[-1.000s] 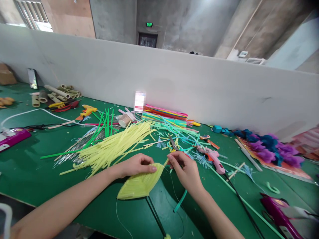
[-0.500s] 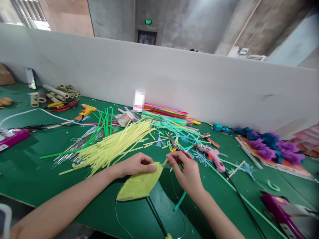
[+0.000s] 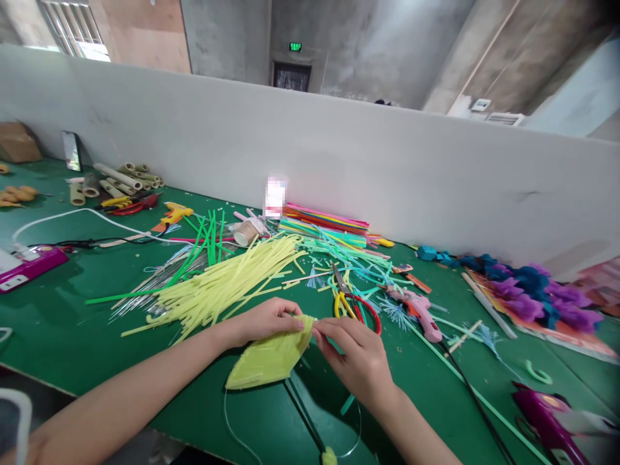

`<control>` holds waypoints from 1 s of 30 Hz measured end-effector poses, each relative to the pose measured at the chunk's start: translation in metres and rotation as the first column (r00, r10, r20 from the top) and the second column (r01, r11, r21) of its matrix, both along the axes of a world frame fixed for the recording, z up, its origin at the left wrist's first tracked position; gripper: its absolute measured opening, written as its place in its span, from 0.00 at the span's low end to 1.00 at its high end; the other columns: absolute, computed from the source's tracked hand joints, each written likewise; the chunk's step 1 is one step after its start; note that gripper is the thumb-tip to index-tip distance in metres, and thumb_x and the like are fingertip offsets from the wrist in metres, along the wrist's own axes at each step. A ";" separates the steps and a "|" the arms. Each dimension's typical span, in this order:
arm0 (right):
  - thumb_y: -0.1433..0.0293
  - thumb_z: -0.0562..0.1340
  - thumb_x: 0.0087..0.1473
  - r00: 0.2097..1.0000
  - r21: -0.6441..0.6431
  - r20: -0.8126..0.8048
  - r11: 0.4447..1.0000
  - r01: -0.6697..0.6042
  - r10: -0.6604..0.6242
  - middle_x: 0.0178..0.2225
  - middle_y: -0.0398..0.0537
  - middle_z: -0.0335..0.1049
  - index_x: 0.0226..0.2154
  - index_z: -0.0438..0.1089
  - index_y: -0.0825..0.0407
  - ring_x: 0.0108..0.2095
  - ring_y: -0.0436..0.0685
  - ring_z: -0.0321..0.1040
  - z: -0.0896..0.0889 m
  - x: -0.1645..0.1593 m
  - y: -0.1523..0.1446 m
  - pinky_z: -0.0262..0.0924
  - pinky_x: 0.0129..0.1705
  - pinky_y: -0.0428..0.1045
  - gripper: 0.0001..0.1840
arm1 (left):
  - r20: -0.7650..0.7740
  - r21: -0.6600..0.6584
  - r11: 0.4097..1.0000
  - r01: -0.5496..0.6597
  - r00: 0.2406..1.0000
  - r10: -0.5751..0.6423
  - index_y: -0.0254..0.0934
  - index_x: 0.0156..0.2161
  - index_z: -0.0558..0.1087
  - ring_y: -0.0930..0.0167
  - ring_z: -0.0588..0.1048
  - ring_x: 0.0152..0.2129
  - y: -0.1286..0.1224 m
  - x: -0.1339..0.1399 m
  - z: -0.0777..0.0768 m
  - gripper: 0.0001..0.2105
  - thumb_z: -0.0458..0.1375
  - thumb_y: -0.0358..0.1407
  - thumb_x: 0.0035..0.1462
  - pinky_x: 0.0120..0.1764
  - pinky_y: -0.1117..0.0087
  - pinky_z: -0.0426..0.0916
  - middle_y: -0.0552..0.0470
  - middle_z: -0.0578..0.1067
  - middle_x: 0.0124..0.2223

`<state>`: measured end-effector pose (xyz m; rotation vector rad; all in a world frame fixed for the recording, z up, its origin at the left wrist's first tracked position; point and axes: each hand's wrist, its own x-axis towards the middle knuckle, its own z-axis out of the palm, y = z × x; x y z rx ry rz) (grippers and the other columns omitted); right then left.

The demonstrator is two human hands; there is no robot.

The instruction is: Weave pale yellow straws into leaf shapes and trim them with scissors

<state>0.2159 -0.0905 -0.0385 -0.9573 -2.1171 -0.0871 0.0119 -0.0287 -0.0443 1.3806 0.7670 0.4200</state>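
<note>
My left hand (image 3: 271, 323) grips the upper edge of a yellow-green leaf-shaped piece (image 3: 266, 361) built from fuzzy pipe-cleaner strips, its thumb pressed on the front. At the piece's right tip, the fingers of my right hand (image 3: 353, 352) are pinched together; what lies between them is too hidden to make out. Two dark thin rods (image 3: 304, 413) run down from the piece toward a small yellow tuft (image 3: 329, 456). A clear thin line loops below. Just beyond my right hand lie scissors (image 3: 345, 294) with red and yellow handles.
Yellow pipe cleaners (image 3: 227, 278) lie in a heap ahead, with green ones (image 3: 210, 239) behind. A pink glue gun (image 3: 421, 313) and its cable are at right, near purple and teal fuzzy pieces (image 3: 533, 290). Purple power strips (image 3: 36, 268) sit at both sides. A white partition (image 3: 217, 142) closes the back.
My right hand has moved left and in against the leaf piece's tip; the short yellow strip it held out there no longer shows. The scissors' handles are now uncovered. The view has shifted slightly.
</note>
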 end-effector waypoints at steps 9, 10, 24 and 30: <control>0.76 0.61 0.56 0.979 0.126 0.200 0.991 -0.055 0.029 0.36 0.49 0.77 0.41 0.71 0.50 0.33 0.54 0.72 0.000 -0.004 -0.003 0.65 0.36 0.50 0.10 | 0.062 0.036 0.997 -0.071 0.996 0.069 0.34 0.34 0.68 0.75 0.64 0.22 0.004 0.000 -0.008 0.16 0.60 0.47 0.50 0.27 0.75 0.57 0.57 0.68 0.26; 0.76 0.61 0.56 0.976 0.135 0.214 0.989 -0.058 0.028 0.36 0.49 0.77 0.41 0.71 0.50 0.33 0.54 0.72 -0.001 -0.004 -0.003 0.64 0.36 0.50 0.10 | 0.072 0.025 0.997 -0.072 0.995 0.070 0.34 0.34 0.68 0.75 0.65 0.22 0.004 0.000 -0.009 0.15 0.60 0.46 0.50 0.27 0.75 0.58 0.57 0.68 0.26; 0.76 0.60 0.57 0.971 0.174 0.239 0.982 -0.066 0.023 0.37 0.49 0.77 0.41 0.71 0.52 0.33 0.52 0.73 -0.003 -0.010 -0.004 0.62 0.35 0.48 0.09 | 0.102 0.050 0.995 -0.086 0.991 0.081 0.34 0.32 0.68 0.75 0.64 0.23 0.006 0.000 -0.009 0.12 0.60 0.42 0.52 0.28 0.75 0.57 0.58 0.66 0.26; 0.75 0.62 0.55 0.996 0.074 0.076 0.996 -0.054 0.049 0.39 0.48 0.76 0.46 0.70 0.50 0.38 0.54 0.71 -0.001 -0.006 -0.005 0.63 0.41 0.50 0.14 | 0.107 0.012 0.996 -0.085 0.991 0.083 0.34 0.32 0.69 0.74 0.69 0.25 0.004 0.001 -0.002 0.12 0.61 0.42 0.51 0.29 0.75 0.60 0.55 0.71 0.28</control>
